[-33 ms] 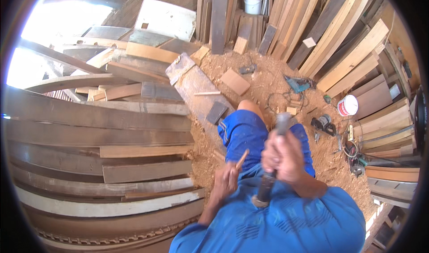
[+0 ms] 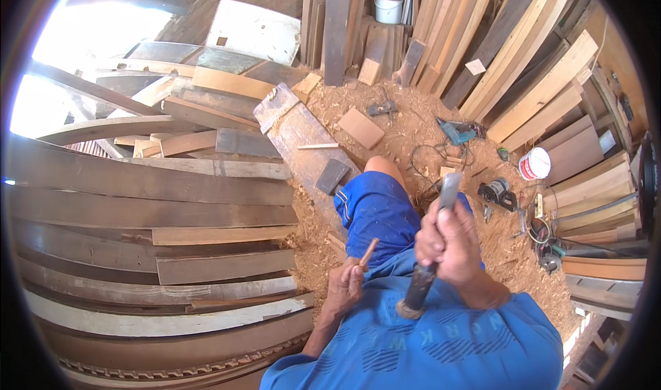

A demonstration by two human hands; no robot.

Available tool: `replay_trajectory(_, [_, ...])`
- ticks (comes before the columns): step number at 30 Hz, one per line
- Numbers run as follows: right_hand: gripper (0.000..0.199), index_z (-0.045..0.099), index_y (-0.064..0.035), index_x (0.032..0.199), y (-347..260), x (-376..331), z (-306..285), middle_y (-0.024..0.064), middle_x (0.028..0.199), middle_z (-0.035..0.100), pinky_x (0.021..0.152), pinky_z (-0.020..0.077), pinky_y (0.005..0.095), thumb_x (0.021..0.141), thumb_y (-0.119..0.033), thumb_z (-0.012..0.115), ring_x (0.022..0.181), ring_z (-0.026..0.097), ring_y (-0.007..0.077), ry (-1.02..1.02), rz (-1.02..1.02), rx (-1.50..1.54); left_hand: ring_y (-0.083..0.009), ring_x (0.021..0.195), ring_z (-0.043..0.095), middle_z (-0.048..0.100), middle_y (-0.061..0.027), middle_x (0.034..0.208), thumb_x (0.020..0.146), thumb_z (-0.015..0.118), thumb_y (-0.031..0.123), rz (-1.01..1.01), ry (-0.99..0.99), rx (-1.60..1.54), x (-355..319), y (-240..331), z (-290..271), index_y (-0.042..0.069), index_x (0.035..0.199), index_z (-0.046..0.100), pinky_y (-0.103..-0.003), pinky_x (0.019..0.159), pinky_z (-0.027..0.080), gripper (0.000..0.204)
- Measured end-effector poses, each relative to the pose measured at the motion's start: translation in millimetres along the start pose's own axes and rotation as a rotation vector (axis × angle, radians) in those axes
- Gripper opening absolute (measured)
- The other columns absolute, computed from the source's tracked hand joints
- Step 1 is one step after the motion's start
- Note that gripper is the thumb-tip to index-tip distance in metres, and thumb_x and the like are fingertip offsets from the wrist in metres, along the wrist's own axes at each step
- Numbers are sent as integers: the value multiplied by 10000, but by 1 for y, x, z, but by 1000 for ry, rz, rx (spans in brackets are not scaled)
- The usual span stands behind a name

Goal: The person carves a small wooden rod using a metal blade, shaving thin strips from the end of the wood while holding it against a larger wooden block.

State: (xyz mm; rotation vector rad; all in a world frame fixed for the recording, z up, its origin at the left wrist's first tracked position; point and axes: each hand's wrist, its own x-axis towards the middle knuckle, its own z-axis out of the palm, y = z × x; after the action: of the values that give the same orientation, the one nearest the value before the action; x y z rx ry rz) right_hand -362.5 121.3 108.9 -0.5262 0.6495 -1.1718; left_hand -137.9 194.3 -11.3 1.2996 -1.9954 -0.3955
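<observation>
My right hand (image 2: 451, 245) is closed round a chisel, its flat steel blade (image 2: 450, 190) pointing up and away from me. The chisel's dark handle (image 2: 420, 286) slants down to a worn butt end near my blue shirt. In my left hand (image 2: 344, 284) the fingers pinch a thin wooden stick (image 2: 370, 252), held beside my thigh and apart from the chisel. A worn plank (image 2: 299, 131) runs from under my leg to the far left. On it lie a dark block (image 2: 332, 176) and a slim wood strip (image 2: 318, 146).
Wood shavings cover the ground, with a flat board (image 2: 361, 128), a teal power tool (image 2: 456, 132) with its cord, and a black-and-grey power tool (image 2: 497, 193) to the right. A white bucket (image 2: 535, 163) stands beyond. Stacked timber (image 2: 151, 207) fills the left; planks lean far right.
My right hand and the chisel have shifted slightly right, and the blade, blurred before, now shows sharply. My left hand with the stick has moved a little left and nearer me.
</observation>
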Motion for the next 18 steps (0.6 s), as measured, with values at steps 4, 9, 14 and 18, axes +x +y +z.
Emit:
replay_trajectory(4, [178,507,-49,994,8,30,-20,-9,619,454,455,397,243,1000,-226,482,477,395,49,11,20,-275,-110,565,472,500,-33,669,1008,497,186,-642,-141,-536,3,-5,-1,12,969,563,-295,526,400,190])
replay_trajectory(9, [184,586,-24,1046,41,62,-12,-22,661,520,482,385,222,957,-183,561,552,453,32,-158,-187,-629,-50,594,453,494,29,702,1013,506,200,-559,-23,-843,53,4,10,39,1023,561,-222,540,396,170])
replay_trajectory(14, [183,601,-28,993,35,69,-27,-28,674,526,508,396,210,971,-201,546,570,471,32,-181,-44,-751,-49,548,445,491,20,670,1040,457,266,-680,-145,-1113,60,6,11,47,1017,549,-209,500,384,238])
replay_trajectory(18, [176,533,-42,1042,42,65,-18,49,795,571,539,465,246,1024,-194,447,572,501,65,39,-13,-482,-72,447,424,487,3,602,1061,377,315,-776,-107,-1286,67,2,11,58,979,552,-218,417,351,322])
